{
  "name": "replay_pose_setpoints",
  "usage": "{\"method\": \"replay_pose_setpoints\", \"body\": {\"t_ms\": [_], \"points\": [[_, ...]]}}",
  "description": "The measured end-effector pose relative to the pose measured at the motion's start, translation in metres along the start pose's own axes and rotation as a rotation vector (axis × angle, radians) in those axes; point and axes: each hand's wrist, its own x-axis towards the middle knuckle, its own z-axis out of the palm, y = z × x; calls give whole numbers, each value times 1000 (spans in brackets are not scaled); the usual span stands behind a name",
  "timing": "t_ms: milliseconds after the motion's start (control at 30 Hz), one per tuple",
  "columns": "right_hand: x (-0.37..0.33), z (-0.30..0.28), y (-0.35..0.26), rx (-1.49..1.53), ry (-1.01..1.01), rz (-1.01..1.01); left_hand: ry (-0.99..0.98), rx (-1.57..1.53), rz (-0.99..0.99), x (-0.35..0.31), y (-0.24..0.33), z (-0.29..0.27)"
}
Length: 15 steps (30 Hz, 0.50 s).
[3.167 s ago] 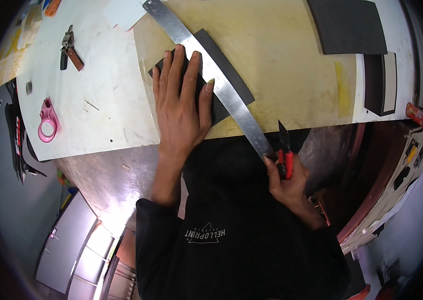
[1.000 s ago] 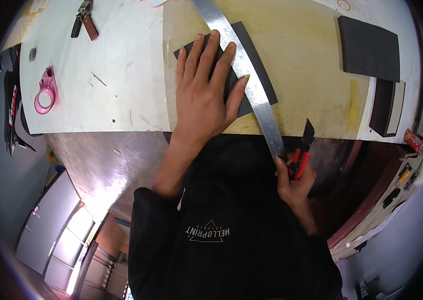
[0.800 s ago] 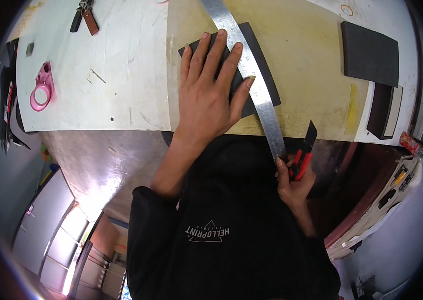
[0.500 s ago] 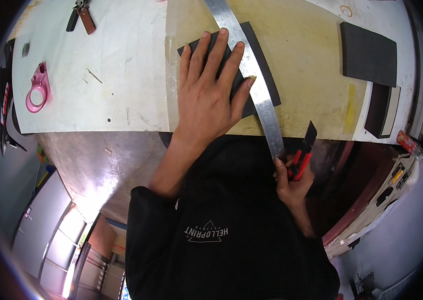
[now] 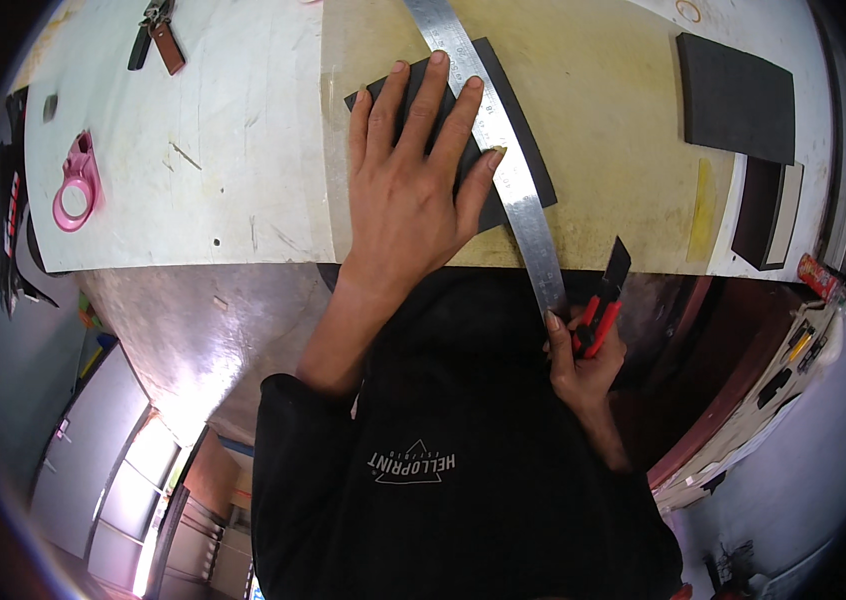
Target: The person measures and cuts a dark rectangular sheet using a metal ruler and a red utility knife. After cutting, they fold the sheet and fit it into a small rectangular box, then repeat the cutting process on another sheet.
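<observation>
L hand (image 5: 408,205) lay w/ grip spread over ruler (image 5: 526,215) & black sheet (image 5: 499,78) on worktop (image 5: 263,150); R hand (image 5: 588,355) had grip wrapped round knife (image 5: 605,312), thumb at ruler's end. Sheet looked light, softish; ruler stiff, slick, prob. best held by edges.

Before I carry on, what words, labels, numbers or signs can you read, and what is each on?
Steel ruler: scale numbers, some legible; I won't copy them.
Black shirt: pale lettering inside an outline, upside down in this view; likewise not copied.
Red package at right: printing too small to read.
Black object at left: red-and-white marking, too small to read.
</observation>
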Motion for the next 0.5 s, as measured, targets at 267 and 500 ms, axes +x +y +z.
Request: {"method": "replay_pose_setpoints", "body": {"t_ms": [267, 500], "points": [[-2, -1, -4, 34, 21, 85, 31, 8, 18, 2, 1, 1], [1, -1, 1, -29, -8, -29, 27, 34, 31, 1, -1, 4]]}}
